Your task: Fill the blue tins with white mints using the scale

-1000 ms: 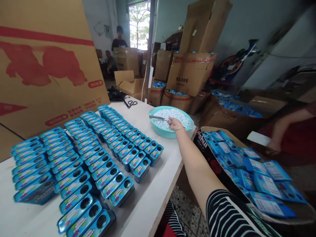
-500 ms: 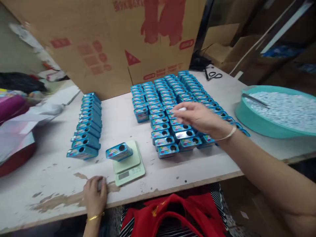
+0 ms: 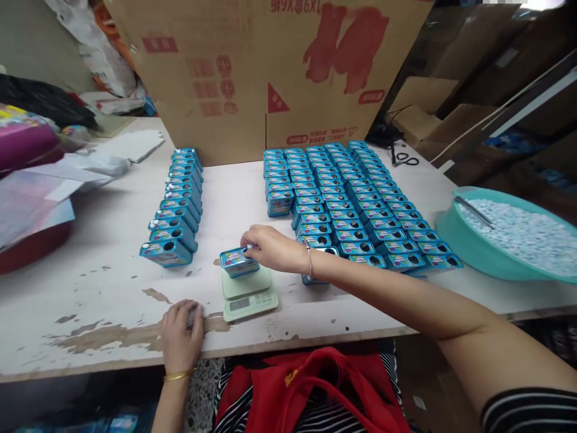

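Observation:
A small blue tin (image 3: 237, 262) with a round hole in its top stands on a pale green scale (image 3: 246, 293) near the table's front edge. My right hand (image 3: 269, 247) reaches across to it, fingers pinched on a small white piece right at the tin's top. My left hand (image 3: 180, 328) rests on the table's front edge, left of the scale, fingers curled around something small I cannot make out. A big block of the same blue tins (image 3: 347, 204) stands behind the right hand. A single row of tins (image 3: 175, 207) stands to the left.
A teal basin (image 3: 455, 231) full of small white candies, with a metal scoop in it, sits at the right. A large cardboard box (image 3: 270, 72) stands at the back of the worn white table (image 3: 108, 282). Scissors (image 3: 407, 159) lie at the back right. Bags and papers (image 3: 40, 174) lie left.
The view swung from the candy basin to the scale. My right hand came from the basin, over the block of tins, down to the tin on the scale. My left hand stayed put.

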Tool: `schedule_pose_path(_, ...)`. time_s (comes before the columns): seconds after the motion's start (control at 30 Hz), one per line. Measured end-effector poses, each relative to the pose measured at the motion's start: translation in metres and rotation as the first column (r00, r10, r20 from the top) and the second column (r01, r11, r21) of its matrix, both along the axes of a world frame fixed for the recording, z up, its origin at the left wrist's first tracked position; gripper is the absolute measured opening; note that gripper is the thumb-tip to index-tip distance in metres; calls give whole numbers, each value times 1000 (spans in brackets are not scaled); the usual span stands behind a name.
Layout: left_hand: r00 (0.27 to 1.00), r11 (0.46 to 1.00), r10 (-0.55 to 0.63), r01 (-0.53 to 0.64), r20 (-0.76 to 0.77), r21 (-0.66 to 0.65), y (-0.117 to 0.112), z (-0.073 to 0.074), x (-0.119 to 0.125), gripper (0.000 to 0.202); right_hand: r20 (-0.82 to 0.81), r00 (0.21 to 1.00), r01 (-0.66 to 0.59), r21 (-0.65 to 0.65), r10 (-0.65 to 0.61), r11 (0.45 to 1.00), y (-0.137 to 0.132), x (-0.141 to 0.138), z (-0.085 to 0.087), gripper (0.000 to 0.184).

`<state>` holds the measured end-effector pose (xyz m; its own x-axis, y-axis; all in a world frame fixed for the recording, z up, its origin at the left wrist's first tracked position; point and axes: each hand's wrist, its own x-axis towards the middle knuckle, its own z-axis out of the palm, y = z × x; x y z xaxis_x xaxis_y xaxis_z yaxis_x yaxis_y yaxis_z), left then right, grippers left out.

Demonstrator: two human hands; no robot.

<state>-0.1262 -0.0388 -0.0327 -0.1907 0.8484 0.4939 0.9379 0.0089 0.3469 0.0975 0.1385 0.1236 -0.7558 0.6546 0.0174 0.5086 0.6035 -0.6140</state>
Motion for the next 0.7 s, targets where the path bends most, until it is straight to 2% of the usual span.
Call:
schedule_pose_path(0.17, 999, 1000, 10, -10, 39, -8, -1, -2, 1, 16, -22, 1000, 4, 21, -4, 1000, 0, -2, -3, 11)
schedule_pose_path(0.23, 998, 1000, 16, -16, 54, -13, -1, -2, 2, 16, -108, 993, 42, -47, -47, 998, 0, -1, -1, 16)
schedule_pose_path(0.27, 998, 1000, 19, -18, 61, -15, -1, -2, 3, 16, -162, 982, 74, -137, -97, 988, 0, 0, 1, 18)
schedule_pose_path(0.3, 998, 1000, 22, -20, 67, -19, -2, -2, 3, 17, -213, 963, 104, -267, -164, 958, 1, 3, 2, 18)
schedule_pose_path(0.33, 997, 999, 24, -23, 73, -23, -2, -2, 4, 17, -251, 937, 120, -417, -241, 901, 1, 6, 4, 19)
schedule_pose_path(0.4, 996, 999, 34, -31, 83, -36, -2, -2, 5, 17, -287, 876, 102, -676, -388, 730, 2, 17, 6, 15)
schedule_pose_path(0.43, 996, 999, 37, -33, 87, -43, -2, -2, 6, 18, -293, 849, 75, -756, -439, 650, 3, 23, 5, 12)
schedule_pose_path(0.5, 994, 998, 41, -36, 96, -53, -1, -1, 7, 18, -291, 820, 31, -837, -493, 546, 3, 37, 2, 8)
schedule_pose_path(0.6, 993, 997, 48, -41, 110, -65, -1, -2, 7, 20, -245, 814, 38, -882, -526, 470, -1, 54, -7, 6)
schedule_pose_path(0.7, 991, 996, 56, -47, 118, -76, 0, -3, 7, 20, -216, 814, 67, -887, -539, 456, -6, 60, -14, 8)
